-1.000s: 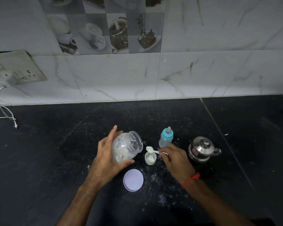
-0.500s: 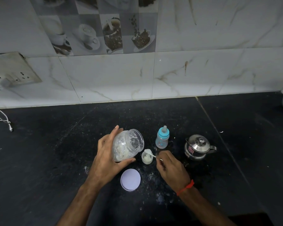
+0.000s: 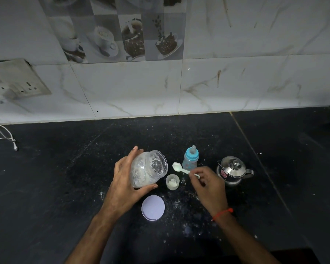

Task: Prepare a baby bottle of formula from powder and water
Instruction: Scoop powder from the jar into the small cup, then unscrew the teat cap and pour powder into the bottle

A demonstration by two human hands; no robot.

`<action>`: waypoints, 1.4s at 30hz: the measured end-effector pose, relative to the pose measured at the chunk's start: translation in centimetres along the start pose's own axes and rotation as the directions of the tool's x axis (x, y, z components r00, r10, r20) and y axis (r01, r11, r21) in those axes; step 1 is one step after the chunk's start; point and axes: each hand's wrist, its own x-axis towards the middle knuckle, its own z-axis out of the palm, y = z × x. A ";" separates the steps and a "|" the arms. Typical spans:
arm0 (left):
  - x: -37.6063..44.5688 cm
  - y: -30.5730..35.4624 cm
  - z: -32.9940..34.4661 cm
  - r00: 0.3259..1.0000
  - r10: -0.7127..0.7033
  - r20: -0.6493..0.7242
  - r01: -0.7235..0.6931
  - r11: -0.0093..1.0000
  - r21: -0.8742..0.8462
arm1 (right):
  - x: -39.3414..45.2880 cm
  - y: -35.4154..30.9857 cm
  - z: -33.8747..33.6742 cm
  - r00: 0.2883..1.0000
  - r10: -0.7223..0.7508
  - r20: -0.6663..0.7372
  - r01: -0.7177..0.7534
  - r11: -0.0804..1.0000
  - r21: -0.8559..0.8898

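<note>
**Spoon Hovered Between Jar and Cup**

Plainly, my right hand (image 3: 208, 184) pinched the spoon (image 3: 180, 168), its loaded bowl pointing left, above and just behind the small cup (image 3: 172, 181). My left hand (image 3: 129, 184) gripped the tilted jar (image 3: 149, 168), mouth facing the spoon.

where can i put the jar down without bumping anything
Bare counter lies left of the left hand, toward the cable, and behind the jar up to the wall. It is crowded between the lid, small cup, bottle and kettle.
</note>
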 end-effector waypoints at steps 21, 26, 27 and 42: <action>0.7 -2.0 1.7 0.995 -0.034 0.089 0.053 0.974 -0.221 | 2.9 -6.6 3.4 0.973 -0.212 0.087 0.213 0.977 0.004; 1.1 -4.8 1.6 0.982 -0.186 0.020 0.185 0.952 -0.243 | 1.9 -5.0 3.4 0.984 -0.106 0.142 0.101 0.994 0.046; 1.2 -5.3 1.7 0.977 -0.212 0.008 0.208 0.950 -0.232 | 1.5 -4.7 3.6 0.979 -0.087 0.185 0.083 0.996 0.031; -0.2 -11.2 3.2 0.978 -0.206 -0.042 0.198 0.970 -0.139 | -4.1 -1.0 10.1 0.614 0.101 0.783 0.497 0.721 -0.483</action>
